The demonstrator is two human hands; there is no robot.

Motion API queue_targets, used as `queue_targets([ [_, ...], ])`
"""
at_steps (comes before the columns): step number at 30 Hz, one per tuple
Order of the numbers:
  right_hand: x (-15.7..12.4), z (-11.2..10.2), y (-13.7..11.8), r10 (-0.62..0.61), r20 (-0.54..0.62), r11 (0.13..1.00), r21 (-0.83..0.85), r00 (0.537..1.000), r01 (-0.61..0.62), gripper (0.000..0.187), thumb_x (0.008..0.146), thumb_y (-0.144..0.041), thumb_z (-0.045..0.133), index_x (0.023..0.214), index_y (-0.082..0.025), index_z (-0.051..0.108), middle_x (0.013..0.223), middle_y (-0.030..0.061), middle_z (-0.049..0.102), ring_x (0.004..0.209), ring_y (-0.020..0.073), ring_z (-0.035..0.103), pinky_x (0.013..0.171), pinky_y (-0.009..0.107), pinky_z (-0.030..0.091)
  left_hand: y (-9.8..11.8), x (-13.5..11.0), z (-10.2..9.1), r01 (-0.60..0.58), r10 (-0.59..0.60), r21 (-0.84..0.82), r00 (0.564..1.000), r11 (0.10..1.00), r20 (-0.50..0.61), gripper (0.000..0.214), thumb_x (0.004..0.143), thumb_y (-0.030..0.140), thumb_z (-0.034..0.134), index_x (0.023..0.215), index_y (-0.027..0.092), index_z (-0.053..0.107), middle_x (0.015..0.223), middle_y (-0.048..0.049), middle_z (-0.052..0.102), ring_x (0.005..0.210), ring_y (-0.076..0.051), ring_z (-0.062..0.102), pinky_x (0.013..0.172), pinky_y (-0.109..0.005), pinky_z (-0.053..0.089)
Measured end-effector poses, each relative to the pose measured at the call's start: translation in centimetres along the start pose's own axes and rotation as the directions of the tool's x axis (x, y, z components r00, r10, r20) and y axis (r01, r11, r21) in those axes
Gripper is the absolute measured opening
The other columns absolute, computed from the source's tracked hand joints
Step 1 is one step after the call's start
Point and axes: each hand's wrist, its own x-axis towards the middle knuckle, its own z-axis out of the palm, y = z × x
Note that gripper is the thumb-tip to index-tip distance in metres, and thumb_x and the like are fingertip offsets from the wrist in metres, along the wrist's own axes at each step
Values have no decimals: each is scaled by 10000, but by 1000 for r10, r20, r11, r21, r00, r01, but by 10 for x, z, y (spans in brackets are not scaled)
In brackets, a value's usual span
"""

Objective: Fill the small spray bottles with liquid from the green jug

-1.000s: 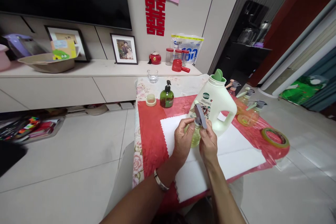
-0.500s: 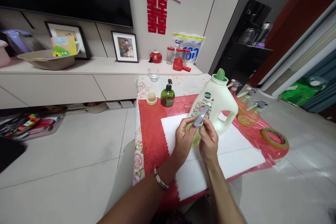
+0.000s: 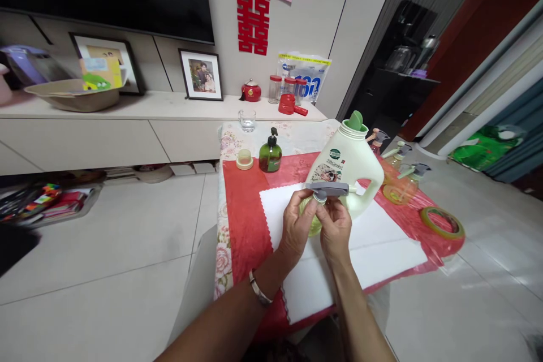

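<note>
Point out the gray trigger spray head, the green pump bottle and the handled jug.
Gray trigger spray head [image 3: 330, 188]: head view, on its gray top.
Green pump bottle [image 3: 270, 156]: head view, on its body.
Handled jug [image 3: 349, 162]: head view, on its front wall.

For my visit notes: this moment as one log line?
left hand: holding yellowish transparent bottle | right hand: on grey plastic spray head

Light falls soft and even — pale glare on the right-hand floor tiles [image 3: 487, 288]; edges look stretched, slightly blurred.
</note>
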Motion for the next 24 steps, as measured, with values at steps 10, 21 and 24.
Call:
queue_targets([
  [10,-2,0,1,13,-39,1000,-2,999,-14,449,844,-415,730,1210,-161,673,1173,91,664,1101,220,613,1065,405,442,-5,3,0,-9,15,89,997,996,-72,285,923,461,609,1043,207,655,1050,-61,689,1030,-225,631,959,-371,482],
  [21,-3,-8,14,36,-130,998,-53,991,-43,441,842,-482,707,1144,-162,681,1051,80,678,989,210,625,948,376,492,-7,3,-1,-14,16,53,999,998,-34,279,893,445,661,1040,211,620,1052,-63,668,1042,-223,631,966,-364,483],
  [24,-2,-14,16,35,-113,994,-104,993,-46,439,857,-506,681,1135,-166,686,1032,80,679,994,215,622,943,376,491,-7,2,2,-11,15,103,999,995,-38,251,919,426,624,1048,211,629,1075,-71,667,1074,-235,618,988,-383,471],
])
